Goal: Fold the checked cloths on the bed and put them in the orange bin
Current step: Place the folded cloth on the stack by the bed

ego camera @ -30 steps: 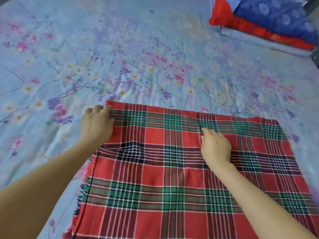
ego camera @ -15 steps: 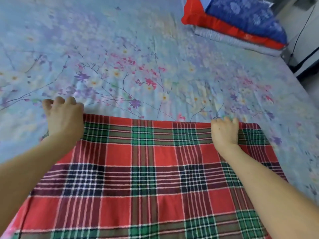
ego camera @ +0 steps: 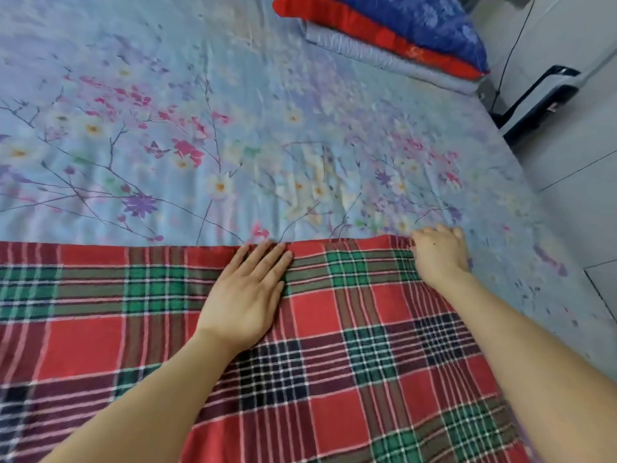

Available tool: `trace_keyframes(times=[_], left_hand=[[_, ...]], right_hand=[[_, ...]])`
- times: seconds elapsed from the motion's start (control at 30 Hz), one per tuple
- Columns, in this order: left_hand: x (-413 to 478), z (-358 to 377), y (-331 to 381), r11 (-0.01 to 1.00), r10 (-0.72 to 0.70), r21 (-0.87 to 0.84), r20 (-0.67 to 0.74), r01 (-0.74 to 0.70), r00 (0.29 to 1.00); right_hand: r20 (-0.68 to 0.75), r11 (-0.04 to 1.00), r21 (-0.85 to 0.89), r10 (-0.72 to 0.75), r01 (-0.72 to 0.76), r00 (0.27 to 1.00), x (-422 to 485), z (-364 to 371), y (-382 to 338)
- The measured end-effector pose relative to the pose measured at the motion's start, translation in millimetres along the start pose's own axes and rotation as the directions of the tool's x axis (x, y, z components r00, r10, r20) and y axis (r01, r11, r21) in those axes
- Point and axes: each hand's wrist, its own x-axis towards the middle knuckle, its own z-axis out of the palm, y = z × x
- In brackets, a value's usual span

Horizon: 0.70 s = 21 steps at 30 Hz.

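**Position.** Checked cloth spread across the near part of the bed, far edge running straight from left to right, near and left sides cut off by the frame.

**Hands.**
- Left hand laid palm down at the middle of that far edge. Grip flat, fingers straight and side by side, pressing the fabric onto the sheet.
- Right hand at the far right corner. Grip curled over the hem, apparently pinching the corner, fingertips hidden behind the knuckles.
- Slight puckering of the cloth between the two hands.

**Progress, as a judgement: early.**
- Squaring and smoothing of one cloth in hand; number of layers not readable from this view.
- No finished bundle in sight; orange bin out of view, so nothing shown as stowed.
- Left to do: the remaining folds, transfer to the bin, then any further cloths, none of them visible here.

**Edges and room.**
- Broad stretch of flowered sheet beyond the far edge, enough for carrying a corner across.
- Right side tighter: cloth corner near the side of the mattress, floor just past it.
- Stack of folded bedding at the far right corner of the bed, well apart from both hands.
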Motion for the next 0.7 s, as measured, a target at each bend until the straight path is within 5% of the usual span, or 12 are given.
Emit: trace_keyframes(times=[0.2,0.4,0.6,0.7], left_hand=[[1,3,-1,0.999,-0.01,-0.032,-0.023,0.009,1.0],[3,6,-3,0.999,-0.021,-0.05,-0.007,0.021,1.0],[3,7,-3,0.999,-0.019,-0.036,-0.009,0.018,1.0],[4,7,-3,0.999,-0.007,-0.038,-0.014,0.007,1.0]], right_hand=[[0.163,0.98,0.046,-0.2,0.195,0.966,12,0,58],[-0.024,0.952,-0.032,-0.305,0.305,0.952,36,-26,97],[0.34,0.913,0.029,-0.391,0.406,0.855,48,-19,88],[0.385,0.927,0.095,-0.37,0.362,0.846,47,-10,96]])
